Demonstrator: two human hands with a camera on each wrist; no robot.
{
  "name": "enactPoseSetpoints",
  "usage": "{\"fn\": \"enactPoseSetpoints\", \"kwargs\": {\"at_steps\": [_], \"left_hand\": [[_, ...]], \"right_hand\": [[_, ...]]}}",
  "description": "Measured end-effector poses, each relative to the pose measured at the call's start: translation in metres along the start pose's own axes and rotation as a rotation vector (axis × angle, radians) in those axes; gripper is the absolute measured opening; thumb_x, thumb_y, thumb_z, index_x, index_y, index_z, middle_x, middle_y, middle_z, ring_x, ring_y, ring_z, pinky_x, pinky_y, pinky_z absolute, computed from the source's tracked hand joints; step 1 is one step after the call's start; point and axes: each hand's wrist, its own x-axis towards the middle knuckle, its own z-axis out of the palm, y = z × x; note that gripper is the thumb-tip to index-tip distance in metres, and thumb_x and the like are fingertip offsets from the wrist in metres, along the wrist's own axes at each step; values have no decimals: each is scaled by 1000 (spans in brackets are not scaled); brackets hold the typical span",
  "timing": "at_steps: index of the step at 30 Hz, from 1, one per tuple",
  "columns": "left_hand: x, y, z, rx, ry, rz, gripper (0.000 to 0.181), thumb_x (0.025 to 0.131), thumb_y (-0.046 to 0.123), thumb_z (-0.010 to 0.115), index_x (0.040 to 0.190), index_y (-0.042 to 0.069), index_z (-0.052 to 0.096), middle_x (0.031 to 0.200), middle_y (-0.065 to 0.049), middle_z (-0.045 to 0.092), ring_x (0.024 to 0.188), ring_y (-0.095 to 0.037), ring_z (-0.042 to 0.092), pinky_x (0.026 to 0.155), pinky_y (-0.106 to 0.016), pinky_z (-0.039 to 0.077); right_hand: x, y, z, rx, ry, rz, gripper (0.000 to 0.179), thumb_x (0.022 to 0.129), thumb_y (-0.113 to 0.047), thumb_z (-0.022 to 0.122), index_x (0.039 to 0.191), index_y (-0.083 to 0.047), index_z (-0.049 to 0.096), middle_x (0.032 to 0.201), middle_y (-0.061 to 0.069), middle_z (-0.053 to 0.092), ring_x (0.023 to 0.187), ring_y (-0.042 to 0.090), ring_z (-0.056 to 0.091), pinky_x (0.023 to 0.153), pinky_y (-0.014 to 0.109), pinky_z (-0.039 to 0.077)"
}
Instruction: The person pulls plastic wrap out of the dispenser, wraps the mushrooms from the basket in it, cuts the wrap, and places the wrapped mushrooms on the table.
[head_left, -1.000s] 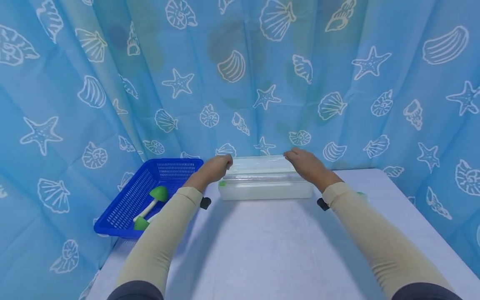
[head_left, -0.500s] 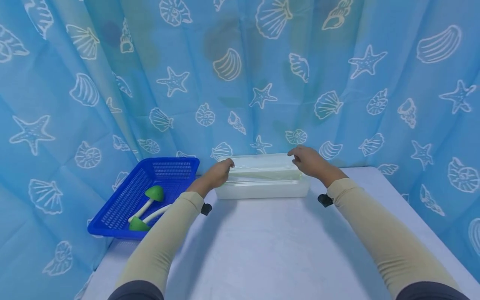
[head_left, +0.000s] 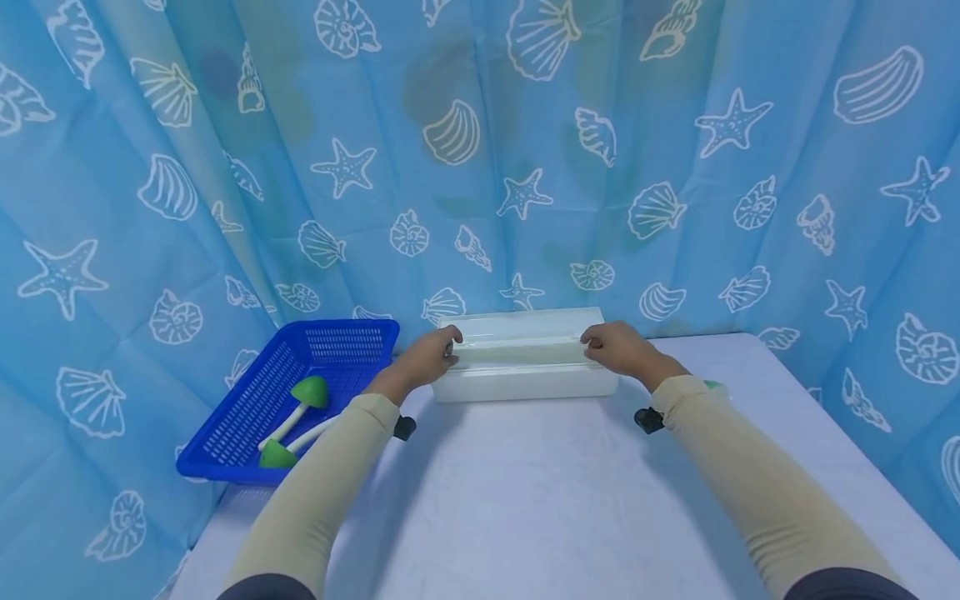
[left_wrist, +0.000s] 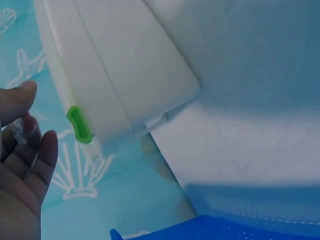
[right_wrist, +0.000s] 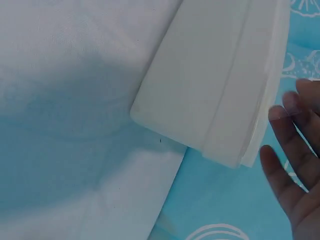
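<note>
A white cling film dispenser lies at the table's back, its lid raised against the curtain. Clear cling film spans the opening between my hands. At the dispenser's left end, my left hand pinches the film, which bunches between thumb and fingers in the left wrist view. My right hand holds the film at the right end with thumb and fingertips; a sheer piece overlaps its fingers in the right wrist view. A green slider sits on the dispenser's left end.
A blue plastic basket stands to the left, holding toy mushrooms with green caps and white stems. A small clear-and-green item lies partly behind my right forearm. A blue seashell curtain hangs behind the white-covered table.
My right hand has come down from the lid's upper edge to the opening. My left hand has shifted slightly left and down. The green slider no longer shows in the head view.
</note>
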Motion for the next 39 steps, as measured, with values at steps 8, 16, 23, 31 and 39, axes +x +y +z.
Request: {"fn": "enactPoseSetpoints", "kwargs": {"at_steps": [8, 16, 23, 31, 39], "left_hand": [[-9, -6, -8, -43, 1, 28, 23, 95, 12, 64, 117, 4, 63, 93, -4, 63, 86, -18, 60, 77, -33, 51], [-11, -2, -14, -5, -5, 27, 19, 99, 12, 58, 116, 7, 64, 95, -5, 65, 86, -18, 61, 75, -33, 52], [-10, -4, -10, 35, -26, 50, 30, 92, 8, 68, 120, 6, 62, 91, -3, 62, 81, -16, 59, 70, -29, 51], [-14, -6, -17, 46, 26, 56, 28, 90, 8, 70, 117, 4, 62, 89, -3, 62, 79, -17, 59, 70, -31, 52], [-17, -1, -17, -48, 71, 48, 15, 91, 5, 68, 106, 2, 66, 92, -4, 66, 86, -19, 61, 78, -32, 53]], "right_hand": [[-20, -7, 26, -11, 367, -37, 21, 91, -18, 62, 107, -5, 57, 100, 11, 58, 88, 28, 55, 78, 45, 48], [-14, -25, 58, -166, 381, 174, 52, 90, -57, 58, 87, -6, 62, 75, 5, 59, 66, 23, 57, 62, 40, 49], [-5, -18, 45, -169, 387, 112, 26, 96, -16, 48, 79, -3, 64, 70, 8, 58, 63, 25, 56, 60, 43, 48], [-12, -10, 7, -217, 335, 28, 22, 96, -15, 53, 95, -1, 69, 83, 9, 61, 71, 25, 57, 66, 44, 50], [-12, -5, -24, -431, 398, -105, 14, 93, -10, 61, 92, 0, 70, 73, 8, 57, 66, 24, 54, 63, 41, 49]]}}
